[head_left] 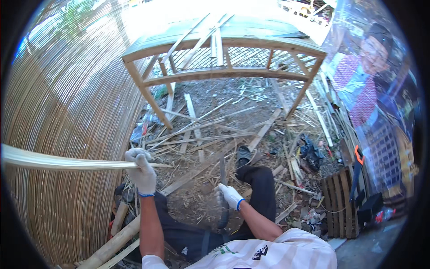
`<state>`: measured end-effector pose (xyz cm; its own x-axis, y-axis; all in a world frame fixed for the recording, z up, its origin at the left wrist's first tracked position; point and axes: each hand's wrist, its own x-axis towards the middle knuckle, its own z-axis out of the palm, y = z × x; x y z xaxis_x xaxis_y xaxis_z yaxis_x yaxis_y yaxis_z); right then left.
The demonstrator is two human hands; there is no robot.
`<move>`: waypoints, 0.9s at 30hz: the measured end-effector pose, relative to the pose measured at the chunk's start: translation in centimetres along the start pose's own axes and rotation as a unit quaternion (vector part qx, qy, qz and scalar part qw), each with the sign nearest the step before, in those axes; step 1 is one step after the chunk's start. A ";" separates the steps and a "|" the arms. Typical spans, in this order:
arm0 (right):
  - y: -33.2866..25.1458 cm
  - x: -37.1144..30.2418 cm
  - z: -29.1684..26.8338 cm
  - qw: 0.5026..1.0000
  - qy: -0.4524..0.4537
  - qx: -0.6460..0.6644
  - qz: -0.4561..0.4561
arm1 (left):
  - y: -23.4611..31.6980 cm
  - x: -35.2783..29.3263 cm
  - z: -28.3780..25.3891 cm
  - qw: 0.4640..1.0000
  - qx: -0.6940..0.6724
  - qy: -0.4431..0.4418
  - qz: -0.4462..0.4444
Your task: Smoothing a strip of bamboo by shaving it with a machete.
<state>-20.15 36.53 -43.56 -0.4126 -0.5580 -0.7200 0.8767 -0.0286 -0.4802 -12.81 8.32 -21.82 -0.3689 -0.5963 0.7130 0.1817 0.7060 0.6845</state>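
Head view: left hand (141, 172), white glove with blue cuff, fingers wrapped around one end of a bundle of pale strips (74, 160); bundle runs out to the left edge, in front of a slatted screen (80, 107). Right hand (230, 196), same glove type, fingers curled around the grip of a dark blade (222, 168), blade pointing up and away from the body; grip itself mostly hidden. Shoe (243, 154) near blade, to its right. Ground (212, 92) littered with strips and shavings. Wooden worktop (264, 30) beyond, long strips (219, 47) sticking over its front edge. Right side: slatted wooden panel (340, 204), orange-handled tool (359, 154) beside it, black plastic bag (310, 153) nearer the middle.
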 end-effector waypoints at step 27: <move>-15.2 -22.7 2.4 0.884 -0.071 0.002 -0.462 | 12.5 -7.3 -4.3 0.831 -0.030 -0.501 -0.240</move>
<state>-23.51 47.60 -18.71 -0.9178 -0.3941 0.0484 0.1833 -0.5286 -0.8289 -3.88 19.88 -17.80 -0.9802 -0.1658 -0.1080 -0.1715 0.4395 0.8817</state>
